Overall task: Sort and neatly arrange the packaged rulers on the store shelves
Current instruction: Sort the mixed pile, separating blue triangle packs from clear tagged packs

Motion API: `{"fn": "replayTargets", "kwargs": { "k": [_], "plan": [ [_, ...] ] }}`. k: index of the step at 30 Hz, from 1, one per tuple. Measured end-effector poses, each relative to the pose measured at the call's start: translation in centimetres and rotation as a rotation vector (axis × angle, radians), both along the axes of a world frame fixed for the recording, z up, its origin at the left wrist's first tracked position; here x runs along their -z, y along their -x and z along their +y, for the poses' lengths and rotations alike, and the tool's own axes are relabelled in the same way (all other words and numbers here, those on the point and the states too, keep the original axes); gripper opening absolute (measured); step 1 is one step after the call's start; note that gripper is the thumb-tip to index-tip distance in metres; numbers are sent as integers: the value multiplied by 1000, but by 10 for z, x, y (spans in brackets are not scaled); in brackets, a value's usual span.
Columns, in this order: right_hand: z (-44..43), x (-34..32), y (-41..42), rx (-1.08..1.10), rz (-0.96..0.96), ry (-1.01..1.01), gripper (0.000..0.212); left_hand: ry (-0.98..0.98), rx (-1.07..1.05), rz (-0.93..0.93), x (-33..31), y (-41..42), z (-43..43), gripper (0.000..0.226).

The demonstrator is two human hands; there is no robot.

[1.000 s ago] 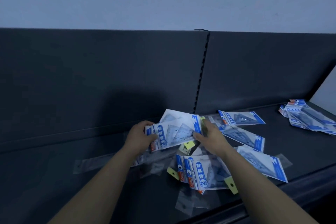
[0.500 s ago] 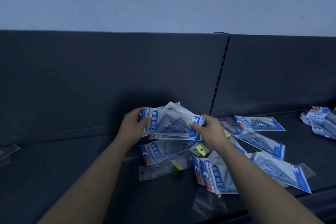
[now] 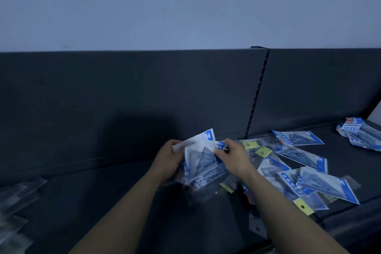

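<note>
The left hand [image 3: 168, 161] and right hand [image 3: 234, 158] grip one stack of ruler packs [image 3: 203, 164] by its side edges, just left of the slotted upright [image 3: 257, 93]. The loose packs [image 3: 305, 179] lie flat on the shelf [image 3: 123, 202] right of that upright, long axes slanting away rightward; the right hand is nearer them. A further pile [image 3: 359, 133] sits far right of the upright.

The ruler packets [image 3: 327, 184] are glossy clear plastic over blue-and-white printed card, some with yellow paper tags [image 3: 263, 152], lying on a matt, smooth dark shelf [image 3: 86, 196] beneath a matt pale wall [image 3: 165, 6].
</note>
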State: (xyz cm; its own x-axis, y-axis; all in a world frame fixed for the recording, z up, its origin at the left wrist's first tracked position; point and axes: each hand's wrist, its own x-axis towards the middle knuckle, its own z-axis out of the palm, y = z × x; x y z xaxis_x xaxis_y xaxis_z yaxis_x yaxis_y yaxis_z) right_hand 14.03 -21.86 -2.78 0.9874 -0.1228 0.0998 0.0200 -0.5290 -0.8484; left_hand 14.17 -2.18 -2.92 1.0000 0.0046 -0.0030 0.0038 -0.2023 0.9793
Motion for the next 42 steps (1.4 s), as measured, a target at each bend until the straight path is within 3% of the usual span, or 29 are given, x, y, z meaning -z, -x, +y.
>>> {"fn": "replayTargets", "kwargs": {
  "k": [4,5,9,12,13,17,21,24,26,32,42],
  "plan": [
    [0,9,8,90,6,146,17,303,56,175,5,5,3,50],
    [0,11,11,112,17,172,16,270,100,159,7,4,4,52],
    [1,23,19,153,68,220,25,-354,345,-45,20,10,6,50],
    [1,31,26,96,70,145,2,-550,296,-142,28,9,9,31],
    [-1,33,28,92,74,124,10,-562,256,-153,25,10,13,26],
    [-13,37,24,127,146,258,42,-420,6,-53,17,3,43,18],
    [-11,38,15,55,283,451,27,-247,-76,66,11,5,72,21],
    [1,42,9,-40,252,691,25,-23,-70,151,8,10,78,23],
    [9,46,8,-82,192,747,29,51,-67,188,9,13,75,25],
    [27,40,17,-294,135,630,34,20,-63,212,20,7,64,26],
    [17,42,16,-270,314,849,48,-119,-185,-79,-11,16,71,31]
  ]
}}
